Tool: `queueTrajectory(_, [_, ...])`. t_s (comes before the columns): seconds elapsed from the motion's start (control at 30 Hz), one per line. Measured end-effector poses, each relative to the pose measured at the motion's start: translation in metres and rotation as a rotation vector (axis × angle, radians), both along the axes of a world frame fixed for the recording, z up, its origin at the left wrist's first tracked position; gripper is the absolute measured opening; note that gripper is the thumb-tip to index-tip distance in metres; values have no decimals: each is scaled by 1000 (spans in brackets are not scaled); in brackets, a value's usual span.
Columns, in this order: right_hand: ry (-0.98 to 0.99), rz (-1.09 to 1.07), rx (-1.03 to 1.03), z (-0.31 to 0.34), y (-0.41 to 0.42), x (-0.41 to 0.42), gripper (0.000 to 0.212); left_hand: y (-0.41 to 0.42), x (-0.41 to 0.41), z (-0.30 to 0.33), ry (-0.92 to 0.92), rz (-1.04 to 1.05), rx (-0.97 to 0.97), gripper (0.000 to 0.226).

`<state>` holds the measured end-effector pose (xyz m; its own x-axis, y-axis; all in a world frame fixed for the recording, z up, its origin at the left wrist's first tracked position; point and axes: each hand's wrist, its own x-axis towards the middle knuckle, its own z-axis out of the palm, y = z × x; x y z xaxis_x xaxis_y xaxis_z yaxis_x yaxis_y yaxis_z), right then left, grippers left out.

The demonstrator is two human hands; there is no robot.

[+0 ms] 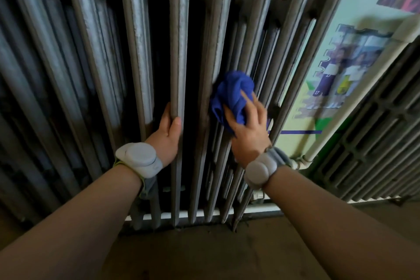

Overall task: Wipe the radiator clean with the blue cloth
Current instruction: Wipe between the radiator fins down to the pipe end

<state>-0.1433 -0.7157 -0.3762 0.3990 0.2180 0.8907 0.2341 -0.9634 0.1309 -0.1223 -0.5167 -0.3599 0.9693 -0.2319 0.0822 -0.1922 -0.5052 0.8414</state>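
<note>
While the right hand presses the bunched blue cloth on a radiator fin, grip clenched on cloth | left hand grip wraps neighbouring fin | cloth: soft, light, best wadded in palm | radiator: likely heavy, rigid, rough.

An older institutional room or corridor, perhaps a school or sports hall; which of these cannot be told.

A tall cast-iron column radiator with worn, chipped grey paint stands against a pale green painted wall. A poster of players in numbered shirts hangs on that wall, a second radiator sits to the right, and the floor is plain brown and dusty.
</note>
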Motion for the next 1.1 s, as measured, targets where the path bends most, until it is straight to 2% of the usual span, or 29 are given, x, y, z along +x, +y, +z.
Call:
queueTrajectory(0.13, [97, 0, -101, -31, -10, -12, 47, -2, 1, -6, 18, -4, -11, 55])
queueTrajectory(0.23, [146, 60, -181, -4, -18, -25, 47, -3, 0, -3, 14, -2, -7, 55])
queueTrajectory(0.3, [72, 76, -132, 30, -17, -29, 44, -2, -1, 0, 5, -18, 19, 55])
queueTrajectory(0.43, [-4, 8, 38, 69, 0, -17, 54, -3, -2, 0, -12, 6, 34, 56])
queueTrajectory(0.67, [13, -10, -43, -13, -5, -2, 46, 3, 1, -12, 66, -27, 137, 58])
queueTrajectory(0.87, [257, -90, -256, -77, -23, -25, 68, 5, -1, -23, 104, -21, 213, 58])
queueTrajectory(0.97, [309, 13, -285, -54, -32, -29, 55, 4, 0, -25, 85, -13, 208, 58])
queueTrajectory(1.03, [268, 93, -273, -20, -33, -35, 41, 3, -1, -24, 83, -6, 203, 59])
queueTrajectory(1.1, [176, 130, -207, 21, -27, -38, 39, 0, -3, -23, 69, 8, 191, 58])
